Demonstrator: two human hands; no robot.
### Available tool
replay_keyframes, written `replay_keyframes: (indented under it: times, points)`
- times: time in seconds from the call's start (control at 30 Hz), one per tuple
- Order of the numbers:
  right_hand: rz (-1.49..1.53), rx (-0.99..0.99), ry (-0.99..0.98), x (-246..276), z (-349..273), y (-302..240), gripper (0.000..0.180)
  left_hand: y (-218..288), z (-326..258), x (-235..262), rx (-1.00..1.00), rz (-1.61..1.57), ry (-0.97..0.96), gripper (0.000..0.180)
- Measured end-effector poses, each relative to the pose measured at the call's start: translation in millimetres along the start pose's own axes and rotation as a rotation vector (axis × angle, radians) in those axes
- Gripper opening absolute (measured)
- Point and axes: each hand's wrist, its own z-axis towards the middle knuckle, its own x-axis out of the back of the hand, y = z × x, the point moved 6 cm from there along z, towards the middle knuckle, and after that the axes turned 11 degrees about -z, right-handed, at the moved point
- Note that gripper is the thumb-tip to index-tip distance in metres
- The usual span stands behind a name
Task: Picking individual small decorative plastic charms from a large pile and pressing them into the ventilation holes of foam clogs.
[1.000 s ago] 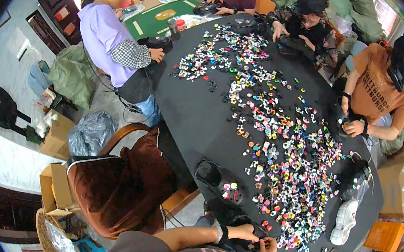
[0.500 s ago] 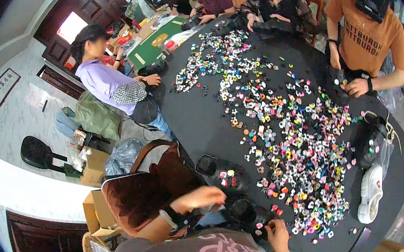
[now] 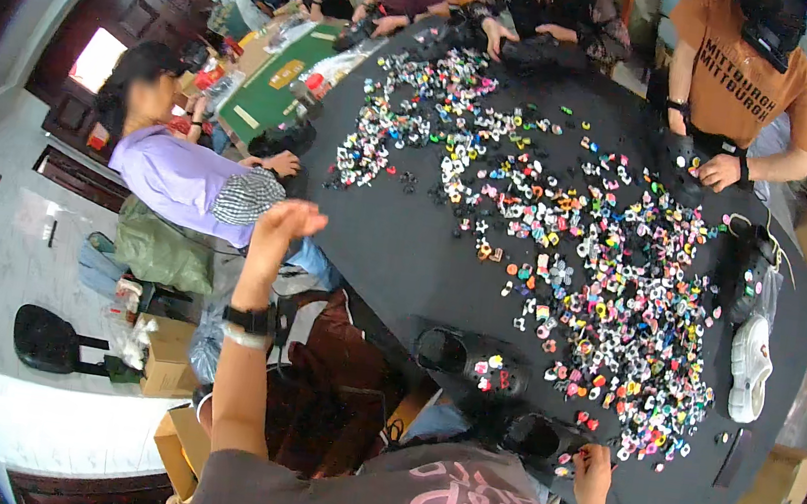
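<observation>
My left hand [image 3: 285,229] is raised at the left, off the table's edge; its fingers are stretched out and hold nothing. At the table's near edge, my right hand [image 3: 592,469] is closed at the toe of a black clog [image 3: 527,433]. Its fingertips are pinched together near small red and white charms, and what they grip is too small to make out. Just beyond lies another black clog [image 3: 457,351], with several red, white and yellow charms on its toe. A large spread of colourful shoe charms [image 3: 614,338] begins beside my right hand.
The charms lie across a black table [image 3: 375,238]. A white clog [image 3: 746,380], a black clog [image 3: 751,275] and a dark strip [image 3: 732,459] are at the right. Co-workers stand or sit around; one handles a black clog [image 3: 679,157]. A brown bag [image 3: 332,384] is at my left.
My left hand has swung up and left, away from the clogs, and its fingers are stretched out. My right hand stays at the near clog's toe. The whole view has shifted slightly.
</observation>
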Motion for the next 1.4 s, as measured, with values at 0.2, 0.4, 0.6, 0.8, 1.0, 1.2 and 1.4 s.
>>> replay_keyframes:
  times: [0.2, 0.4, 0.6, 0.8, 1.0, 1.2, 1.4]
  points:
    - [-0.116, -0.131, 0.146, -2, -2, -21, 0.018, -101, 117, -9, 0.098, -0.02, -0.045, 0.028]
    - [-0.079, -0.265, 0.22, -19, -9, -12, 0.018, -211, 186, -44, 0.141, 0.083, -0.092, 0.058]
    - [-0.166, -0.319, 0.26, -29, -9, -14, 0.012, -275, 239, -96, 0.014, 0.467, -0.265, 0.048]
    - [-0.227, -0.301, 0.173, -35, -8, 1, 0.013, -282, 281, -141, -0.248, 0.546, -0.23, 0.035]
    - [-0.156, -0.486, 0.046, -34, -5, 7, 0.006, -291, 309, -162, -0.122, 0.498, -0.273, 0.038]
    - [-0.225, -0.537, 0.032, -35, -1, 2, 0.008, -255, 225, -216, -0.281, 0.755, -0.455, 0.035]
    - [-0.177, -0.586, -0.01, -38, -6, 8, 0.013, -245, 198, -217, -0.448, 0.377, -0.443, 0.018]
